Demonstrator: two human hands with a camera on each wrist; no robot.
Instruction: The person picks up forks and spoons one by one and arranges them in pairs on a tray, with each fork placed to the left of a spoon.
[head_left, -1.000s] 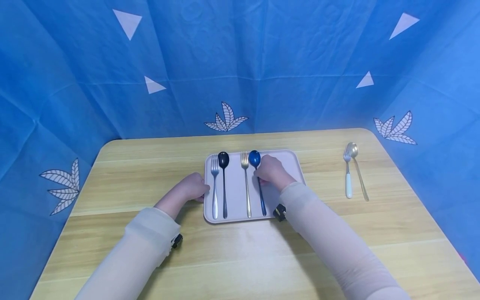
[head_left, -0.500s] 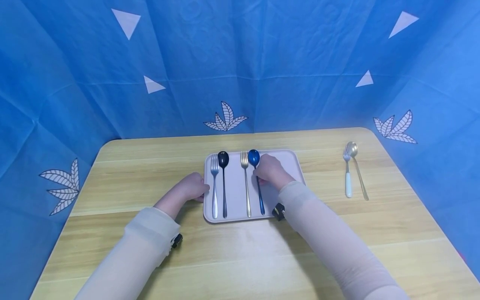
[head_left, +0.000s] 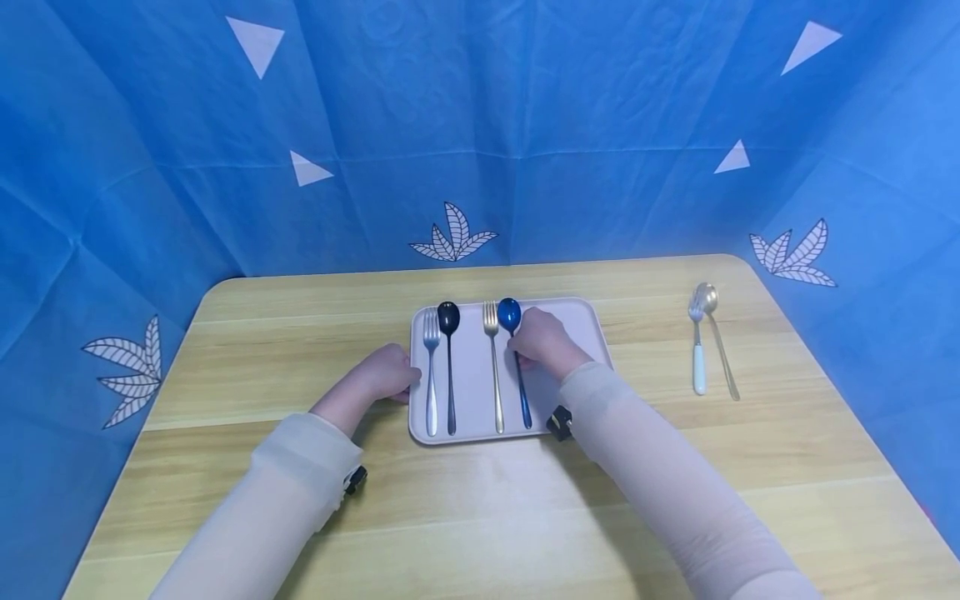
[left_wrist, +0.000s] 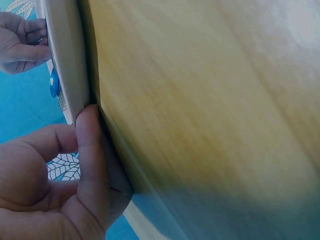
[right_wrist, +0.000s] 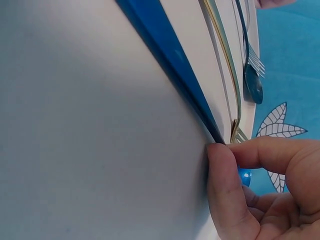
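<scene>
Nothing is visibly shifting since earlier; the right hand [head_left: 544,340] is pinching a shiny blue metal spoon [right_wrist: 174,65], the left hand [head_left: 386,372] gripping a pale rectangular tray [head_left: 471,375].

Tray [head_left: 472,392] on the table [head_left: 480,517], fork [head_left: 698,360] and spoon [head_left: 708,300] to its right.
</scene>
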